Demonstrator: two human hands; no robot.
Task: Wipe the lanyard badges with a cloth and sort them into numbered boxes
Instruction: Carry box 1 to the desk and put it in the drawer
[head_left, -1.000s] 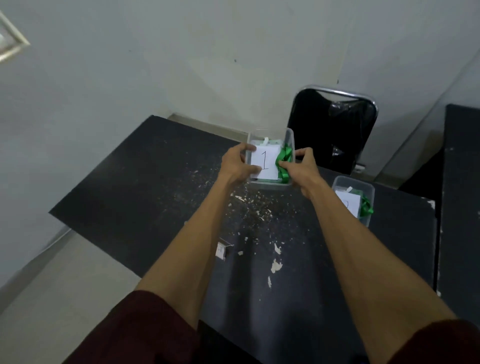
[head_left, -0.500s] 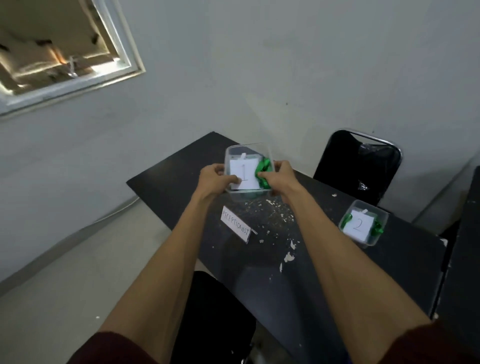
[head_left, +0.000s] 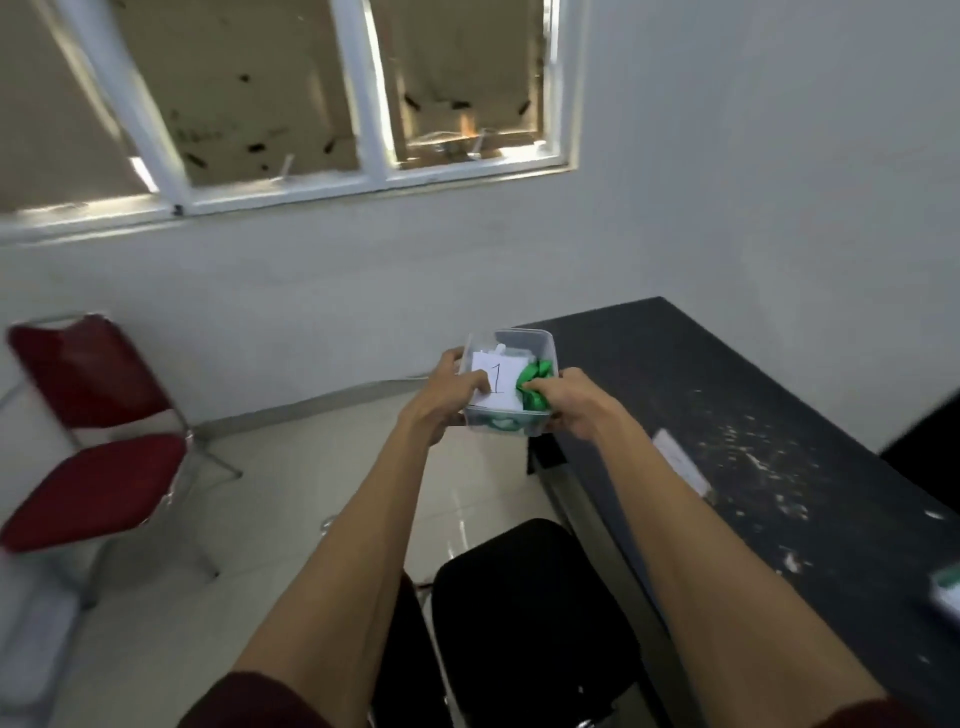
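Note:
A clear plastic box (head_left: 537, 347) with a paper label marked "1" (head_left: 500, 379) is held in the air, just off the left end of the black table (head_left: 727, 395). My left hand (head_left: 447, 395) grips its left side, thumb on the label. My right hand (head_left: 576, 402) grips its right side, thumb pressing a green lanyard (head_left: 535, 387) bunched at the rim. More green and white shows through the box's front wall. No cloth is in view.
A red folding chair (head_left: 88, 431) stands at the left on the tiled floor. A black chair seat (head_left: 524, 613) is right below my arms. The table carries pale flecks, a blurred white card (head_left: 680, 462), and a green-and-white thing (head_left: 948, 590) at the right edge.
Both hands have lifted the box off the table and carried it left, past the table's end. My view has swung left, bringing the window and red chair in.

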